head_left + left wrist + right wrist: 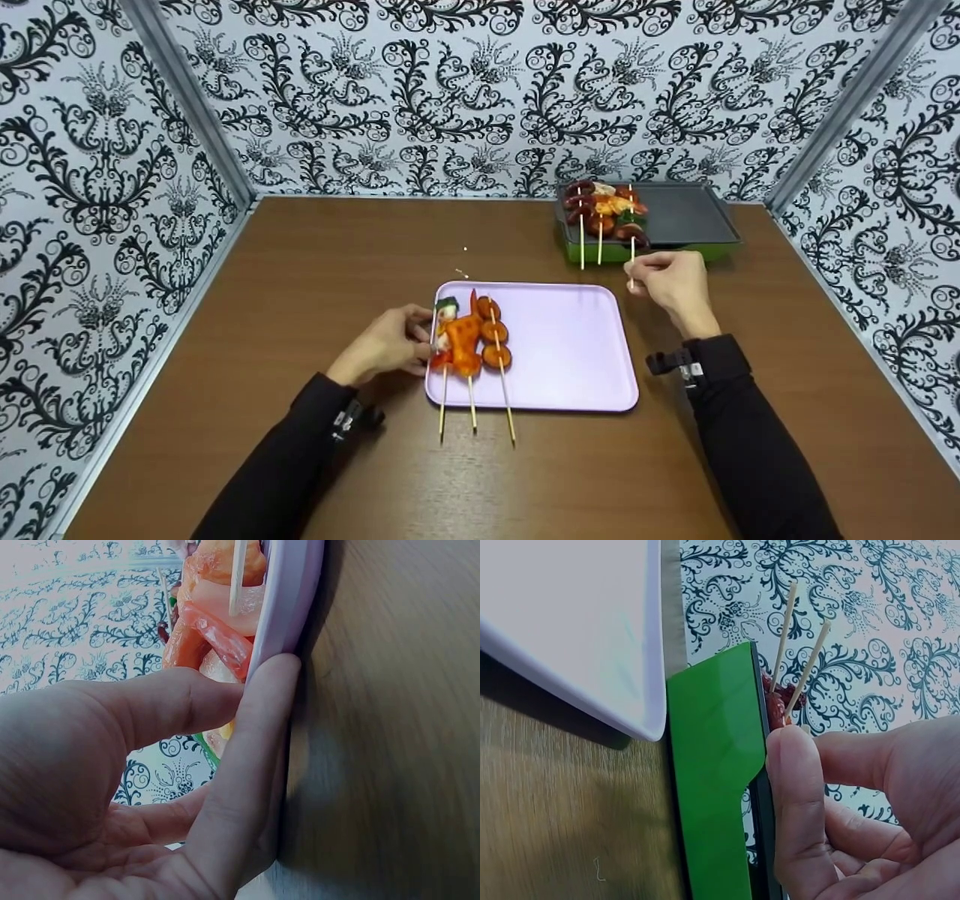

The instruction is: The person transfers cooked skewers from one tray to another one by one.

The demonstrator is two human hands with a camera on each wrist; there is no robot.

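My left hand pinches the left rim of a lilac tray, thumb over the edge and a finger along its outer side. Three food skewers lie on the tray's left part: a mixed one by the rim, an orange meat piece, and round brown slices. Up at the right, my right hand pinches the stick of a skewer whose food rests on the left part of a green grill. Two more skewers lie beside it, one with dark red pieces. Fingers hide the stick's end in the right wrist view.
The grill has a grey plate and a green side, standing against the patterned back wall. Small white specks lie on the brown table behind the tray. Stick ends overhang the tray's front edge. Patterned walls enclose both sides.
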